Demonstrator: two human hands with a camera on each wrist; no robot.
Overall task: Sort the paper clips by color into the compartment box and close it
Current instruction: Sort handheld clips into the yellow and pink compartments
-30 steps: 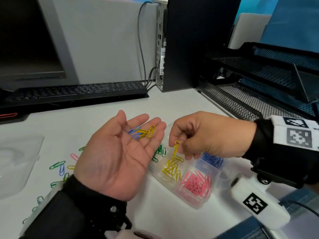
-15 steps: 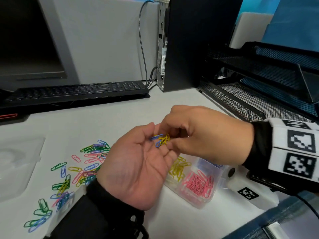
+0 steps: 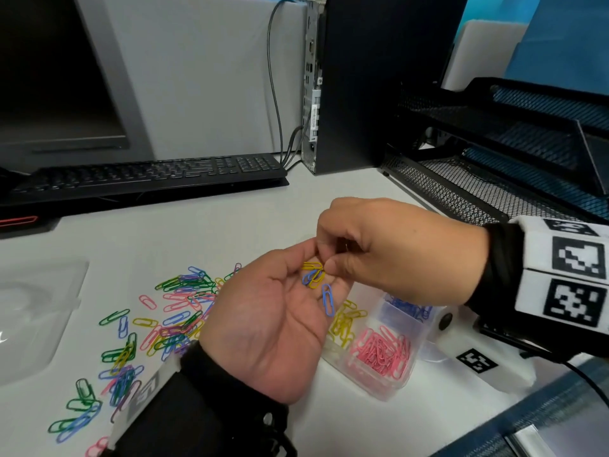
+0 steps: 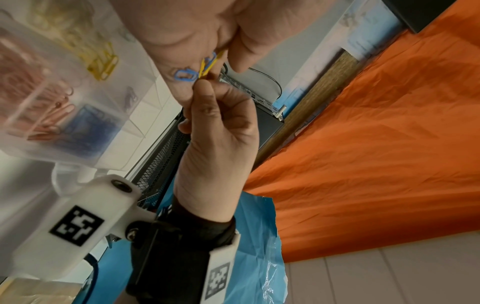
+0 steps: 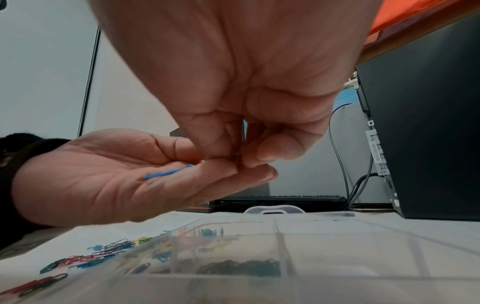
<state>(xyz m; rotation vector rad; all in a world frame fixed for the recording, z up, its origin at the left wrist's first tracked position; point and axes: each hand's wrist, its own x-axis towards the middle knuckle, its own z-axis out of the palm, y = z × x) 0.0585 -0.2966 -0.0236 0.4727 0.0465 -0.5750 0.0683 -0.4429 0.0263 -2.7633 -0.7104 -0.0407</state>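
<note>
My left hand (image 3: 280,311) lies palm up over the clear compartment box (image 3: 379,390), fingers relaxed. On its fingers rest a few yellow paper clips (image 3: 313,267) tangled with a blue one, and a separate blue paper clip (image 3: 328,300). My right hand (image 3: 324,262) reaches in from the right and pinches a yellow clip (image 4: 207,65) with thumb and fingertips. The box holds yellow clips (image 3: 346,324), pink clips (image 3: 379,354) and blue clips (image 3: 408,308) in separate compartments. In the right wrist view the blue clip (image 5: 166,172) lies flat on the left hand's fingers.
A loose pile of mixed-colour clips (image 3: 184,305) spreads on the white desk left of my left wrist. A clear plastic lid (image 3: 29,318) lies at the far left. A keyboard (image 3: 148,176), a computer tower (image 3: 379,77) and a black mesh tray (image 3: 478,192) stand behind.
A second ago my right hand held a yellow clip over the yellow compartment. It has come back up to the left palm and pinches another clip; the left hand shifted right over the box.
</note>
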